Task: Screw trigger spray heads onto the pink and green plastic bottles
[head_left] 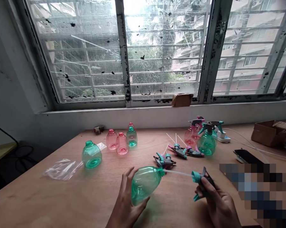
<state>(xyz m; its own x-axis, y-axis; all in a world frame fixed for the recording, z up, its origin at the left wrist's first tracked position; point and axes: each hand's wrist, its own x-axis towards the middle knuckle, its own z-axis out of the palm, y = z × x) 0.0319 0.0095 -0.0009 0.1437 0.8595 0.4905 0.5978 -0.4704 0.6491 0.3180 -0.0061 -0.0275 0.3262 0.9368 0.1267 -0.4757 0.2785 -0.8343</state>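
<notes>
My left hand (pixel 128 199) is wrapped round a clear green spray bottle (pixel 146 183), tilted so its threaded neck points right. In my right hand (pixel 216 199) is a black and teal trigger sprayer head (pixel 206 183), its collar facing the bottle. From that collar a thin white dip tube (pixel 178 172) runs left, its tip at the bottle's mouth; I cannot tell how far in it reaches. Behind the bottle lie several loose trigger sprayer heads (pixel 165 161) with tubes sticking up. A green bottle without a head (pixel 92 155) stands to the left.
Open pink bottles (pixel 122 144) and a green one (pixel 131 136) stand at the back. Assembled spray bottles (pixel 206 141) are at the back right, near a white charger (pixel 223 136), a phone (pixel 247 155) and a cardboard box (pixel 271 134). A plastic bag (pixel 63 169) lies at left.
</notes>
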